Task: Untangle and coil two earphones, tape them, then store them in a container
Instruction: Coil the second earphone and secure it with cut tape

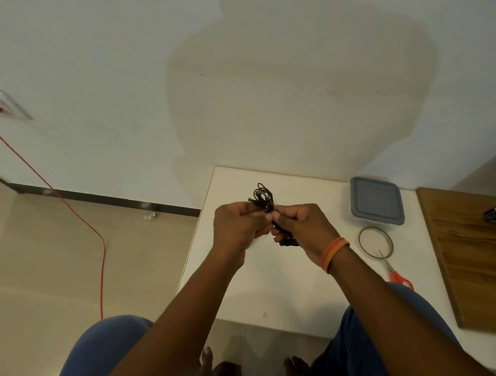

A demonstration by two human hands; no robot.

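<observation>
both hands (267, 227) grip tangled earphones (263, 198) above table (275, 287) middle.

- A tangled bundle of black earphone cords (263, 198) was held above the white table (275, 287), between the left hand (240, 228) and right hand (303, 228).
- A lidded grey plastic container (376, 199) sat to the right.
- A clear tape roll (376, 242) lay before it.
- Orange-handled scissors (395, 272) overlapped the roll's near edge.
- A brown wooden board (474, 248) lay farthest right.

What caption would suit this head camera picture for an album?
Both hands, left hand and right hand, work a tangled black earphone bundle above a white table.
</observation>
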